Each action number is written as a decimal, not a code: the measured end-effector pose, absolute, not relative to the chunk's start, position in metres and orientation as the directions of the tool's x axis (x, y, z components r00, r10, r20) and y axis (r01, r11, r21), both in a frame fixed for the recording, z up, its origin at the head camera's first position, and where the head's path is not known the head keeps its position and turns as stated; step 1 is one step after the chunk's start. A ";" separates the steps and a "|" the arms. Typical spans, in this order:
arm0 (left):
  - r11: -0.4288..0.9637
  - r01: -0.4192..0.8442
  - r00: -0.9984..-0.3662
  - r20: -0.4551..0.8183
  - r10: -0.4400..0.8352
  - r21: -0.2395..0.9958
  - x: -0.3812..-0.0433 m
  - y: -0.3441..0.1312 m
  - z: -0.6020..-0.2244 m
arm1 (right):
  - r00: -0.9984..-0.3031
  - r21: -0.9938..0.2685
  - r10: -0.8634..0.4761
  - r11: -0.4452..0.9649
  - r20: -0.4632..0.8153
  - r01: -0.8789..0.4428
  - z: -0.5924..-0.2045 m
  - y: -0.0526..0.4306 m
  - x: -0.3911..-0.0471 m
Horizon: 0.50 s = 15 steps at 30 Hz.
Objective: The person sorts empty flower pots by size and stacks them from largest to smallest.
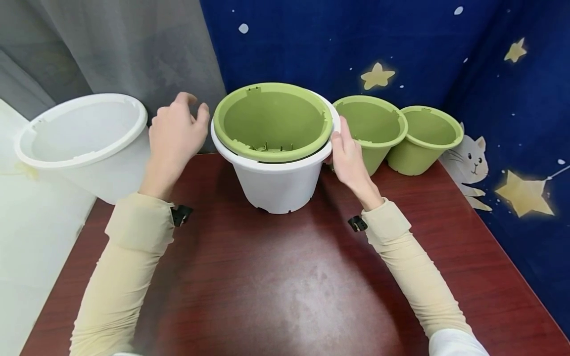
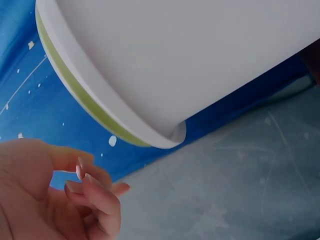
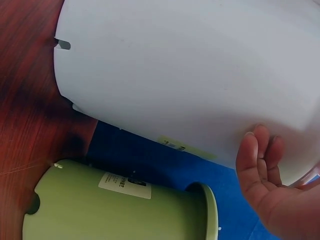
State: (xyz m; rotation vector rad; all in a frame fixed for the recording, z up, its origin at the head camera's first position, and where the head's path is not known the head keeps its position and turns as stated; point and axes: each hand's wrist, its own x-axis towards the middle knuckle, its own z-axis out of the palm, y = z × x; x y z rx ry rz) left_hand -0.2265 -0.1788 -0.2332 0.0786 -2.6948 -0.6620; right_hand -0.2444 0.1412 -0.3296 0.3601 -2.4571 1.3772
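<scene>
A green flower pot [image 1: 276, 116] sits inside a white flower pot [image 1: 278, 188] in the middle of the table, its rim a little above the white one and slightly tilted. My right hand [image 1: 349, 157] grips the white pot's rim at the right, thumb on top. The right wrist view shows its fingers [image 3: 262, 155] against the pot's outer wall. My left hand [image 1: 174, 132] hovers left of the nested pots, fingers loosely bent, holding nothing. In the left wrist view a gap separates those fingers [image 2: 102, 200] from the rim.
Another white pot [image 1: 111, 170] stands tilted at the left edge of the reddish-brown table [image 1: 276, 277]. Two more green pots [image 1: 378, 155] stand at the back right. Behind hang a grey curtain [image 1: 147, 44] and a blue star-patterned curtain [image 1: 311, 39].
</scene>
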 end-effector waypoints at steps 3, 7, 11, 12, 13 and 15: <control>0.877 0.053 -0.912 0.381 -0.152 0.477 -0.224 -0.184 -0.232 | -0.921 -0.781 -0.067 0.508 0.383 -0.362 -0.330 0.141 -0.244; 0.866 0.069 -0.893 0.417 -0.168 0.495 -0.222 -0.191 -0.231 | -0.922 -0.784 -0.062 0.507 0.382 -0.359 -0.330 0.141 -0.243; 0.853 0.039 -0.888 0.409 -0.208 0.520 -0.221 -0.200 -0.229 | -0.924 -0.789 -0.060 0.502 0.377 -0.354 -0.330 0.140 -0.243; 0.850 0.030 -0.887 0.406 -0.220 0.526 -0.221 -0.201 -0.229 | -0.924 -0.790 -0.060 0.500 0.377 -0.354 -0.330 0.140 -0.243; 0.847 0.025 -0.884 0.407 -0.229 0.531 -0.220 -0.203 -0.228 | -0.924 -0.791 -0.059 0.498 0.377 -0.355 -0.330 0.140 -0.243; 0.843 0.009 -0.881 0.403 -0.247 0.539 -0.218 -0.206 -0.227 | -0.924 -0.793 -0.058 0.496 0.377 -0.355 -0.330 0.140 -0.243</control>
